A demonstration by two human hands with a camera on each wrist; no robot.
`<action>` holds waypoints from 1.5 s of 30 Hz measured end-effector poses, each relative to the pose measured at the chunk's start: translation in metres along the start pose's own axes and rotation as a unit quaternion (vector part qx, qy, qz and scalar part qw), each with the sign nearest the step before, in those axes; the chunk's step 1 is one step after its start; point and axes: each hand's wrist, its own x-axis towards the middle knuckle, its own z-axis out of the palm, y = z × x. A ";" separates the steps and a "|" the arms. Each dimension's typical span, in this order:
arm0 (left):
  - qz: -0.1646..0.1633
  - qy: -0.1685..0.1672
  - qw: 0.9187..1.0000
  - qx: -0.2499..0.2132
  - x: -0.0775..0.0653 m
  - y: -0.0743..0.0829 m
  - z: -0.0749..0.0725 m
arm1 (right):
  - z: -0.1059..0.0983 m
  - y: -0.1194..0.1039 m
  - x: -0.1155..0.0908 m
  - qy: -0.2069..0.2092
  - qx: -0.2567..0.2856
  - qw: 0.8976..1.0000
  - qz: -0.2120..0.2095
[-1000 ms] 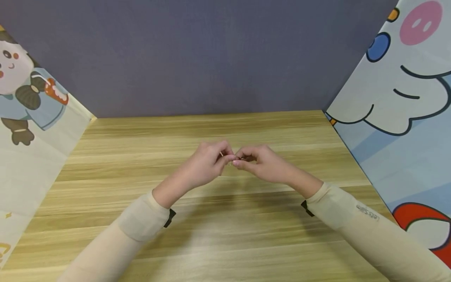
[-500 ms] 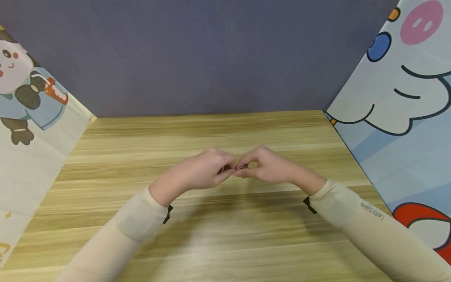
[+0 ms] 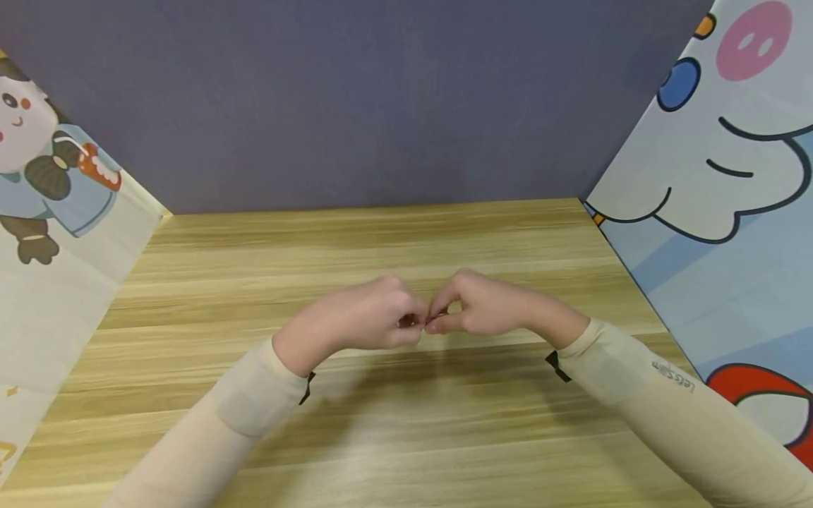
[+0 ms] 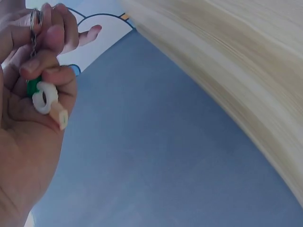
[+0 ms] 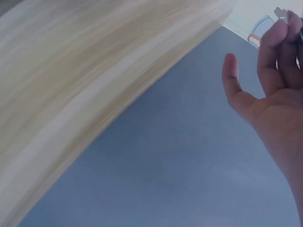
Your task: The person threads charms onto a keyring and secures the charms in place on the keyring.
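Observation:
Both hands meet above the middle of the wooden table in the head view. My left hand (image 3: 365, 315) has its fingers curled round a keychain, whose small charm (image 4: 47, 98) in green, white and tan sticks out from the palm in the left wrist view. A short chain (image 4: 33, 41) runs up from it to a metal key ring (image 4: 37, 19). My right hand (image 3: 488, 305) pinches at that ring with thumb and forefinger, fingertips close against the left ones. Most of the ring is covered by fingers. In the right wrist view the keychain is hidden.
The wood-grain table (image 3: 381, 437) lies beneath both hands. A plain grey-blue panel (image 3: 381, 106) closes off the back. Cartoon-printed panels stand at the left (image 3: 95, 233) and right (image 3: 686, 282).
Both hands have sunk a little nearer to me, fingertips still together. The left hand has turned over slightly, its knuckles now further round toward the right.

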 end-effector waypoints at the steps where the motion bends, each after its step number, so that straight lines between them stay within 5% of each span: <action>1: 0.002 0.009 1.000 0.004 0.000 0.000 0.000 | 0.000 0.001 -0.001 0.009 0.009 1.000 0.006; 9: -0.013 0.087 0.995 0.048 -0.004 0.002 0.002 | 0.001 0.000 -0.008 0.098 0.031 0.993 0.050; 15: -0.021 0.161 0.983 0.084 -0.008 0.001 0.010 | 0.007 -0.002 -0.009 0.162 0.038 0.983 0.082; 22: -0.027 0.254 0.957 0.139 -0.010 -0.002 0.018 | 0.019 -0.004 -0.003 0.261 0.086 0.955 0.112; 30: -0.061 0.322 0.928 0.175 -0.006 -0.002 0.025 | 0.036 -0.005 0.005 0.362 0.109 0.919 0.111; 39: -0.105 0.388 0.899 0.172 0.001 0.003 0.031 | 0.054 -0.012 0.016 0.454 0.124 0.876 0.107; 45: -0.125 0.437 0.878 0.152 0.005 0.006 0.039 | 0.059 -0.016 0.020 0.479 0.155 0.859 0.095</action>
